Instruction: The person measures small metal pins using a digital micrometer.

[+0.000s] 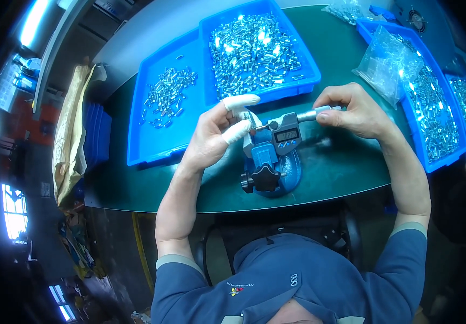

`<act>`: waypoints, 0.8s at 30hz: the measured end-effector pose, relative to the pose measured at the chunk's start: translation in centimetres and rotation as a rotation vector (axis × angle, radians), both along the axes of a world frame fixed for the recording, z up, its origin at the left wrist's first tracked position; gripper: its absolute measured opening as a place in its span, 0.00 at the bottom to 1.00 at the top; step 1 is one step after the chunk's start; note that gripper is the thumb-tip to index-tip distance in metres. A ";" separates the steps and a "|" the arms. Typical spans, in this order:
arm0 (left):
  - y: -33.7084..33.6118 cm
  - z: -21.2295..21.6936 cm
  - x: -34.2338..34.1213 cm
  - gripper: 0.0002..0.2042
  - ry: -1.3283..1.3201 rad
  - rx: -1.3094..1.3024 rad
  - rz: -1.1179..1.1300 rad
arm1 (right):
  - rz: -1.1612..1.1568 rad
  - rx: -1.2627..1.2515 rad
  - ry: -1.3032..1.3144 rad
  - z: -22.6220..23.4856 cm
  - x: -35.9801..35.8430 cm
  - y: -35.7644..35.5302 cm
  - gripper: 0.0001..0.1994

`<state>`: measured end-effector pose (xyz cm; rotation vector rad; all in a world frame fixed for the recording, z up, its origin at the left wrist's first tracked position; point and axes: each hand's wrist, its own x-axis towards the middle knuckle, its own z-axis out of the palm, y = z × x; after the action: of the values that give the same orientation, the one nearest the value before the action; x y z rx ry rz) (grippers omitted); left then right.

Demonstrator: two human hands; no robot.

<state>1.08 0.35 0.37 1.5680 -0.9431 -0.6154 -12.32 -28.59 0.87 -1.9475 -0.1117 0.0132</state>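
A digital micrometer (pixel 287 135) with a small display sits clamped in a blue stand (pixel 289 181) with a black knob (pixel 266 178). My left hand (pixel 206 137), white finger cots on its thumb and forefinger, is closed at the micrometer's measuring gap. A small metal piece (pixel 250 120) shows between those fingertips, mostly hidden by them. On the other side, my right hand (pixel 358 110) pinches the micrometer's thimble (pixel 308 115) between thumb and forefinger.
Behind my hands, a blue tray (pixel 303 86) is heaped with small metal pieces. The left tray (pixel 136 154) holds a smaller pile. At right lie a clear plastic bag (pixel 384 67) and another full tray (pixel 438 163). Everything stands on a green tabletop (pixel 346 167).
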 end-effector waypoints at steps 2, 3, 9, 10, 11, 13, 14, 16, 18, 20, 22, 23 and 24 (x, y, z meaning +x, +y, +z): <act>-0.1 0.1 -0.1 0.19 0.059 0.000 0.023 | -0.001 0.002 -0.001 -0.1 0.0 0.0 0.18; 0.0 0.1 -0.1 0.19 0.060 0.002 0.024 | 0.000 0.004 -0.005 -0.1 0.0 0.0 0.18; 0.2 0.3 -0.1 0.16 0.084 0.053 0.009 | -0.006 0.000 -0.011 -0.1 0.0 0.1 0.18; 0.2 0.3 -0.2 0.16 0.086 0.056 0.012 | -0.006 0.000 -0.011 -0.1 0.0 0.1 0.18; 0.2 0.4 -0.2 0.16 0.088 0.058 0.016 | -0.002 0.000 -0.015 -0.1 0.0 0.1 0.18; 0.1 0.4 -0.2 0.16 0.085 0.062 0.014 | 0.000 -0.002 -0.019 -0.1 -0.1 0.1 0.18; 0.1 0.4 -0.2 0.16 0.081 0.066 0.012 | 0.001 -0.006 -0.027 -0.1 -0.1 0.1 0.18; 0.2 0.4 -0.3 0.16 0.083 0.072 0.020 | 0.006 -0.009 -0.036 -0.2 0.0 0.1 0.18; 0.1 0.4 -0.3 0.16 0.085 0.077 0.026 | 0.015 -0.008 -0.052 -0.3 0.0 0.2 0.16; 0.1 0.2 -0.3 0.16 0.065 0.052 0.013 | 0.017 0.002 -0.053 -0.4 0.1 0.2 0.15; 0.0 0.3 -0.4 0.16 0.074 0.054 0.015 | 0.016 0.012 -0.051 -0.5 0.1 0.2 0.14; -0.1 0.4 -0.4 0.16 0.081 0.057 0.017 | 0.012 0.000 -0.046 -0.5 0.1 0.2 0.14; -0.1 0.4 -0.5 0.16 0.080 0.057 0.018 | 0.009 -0.011 -0.044 -0.5 0.1 0.2 0.13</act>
<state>0.63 0.28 0.75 1.5888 -0.8572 -0.6930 -12.21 -28.40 0.41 -1.9592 -0.1498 -0.0234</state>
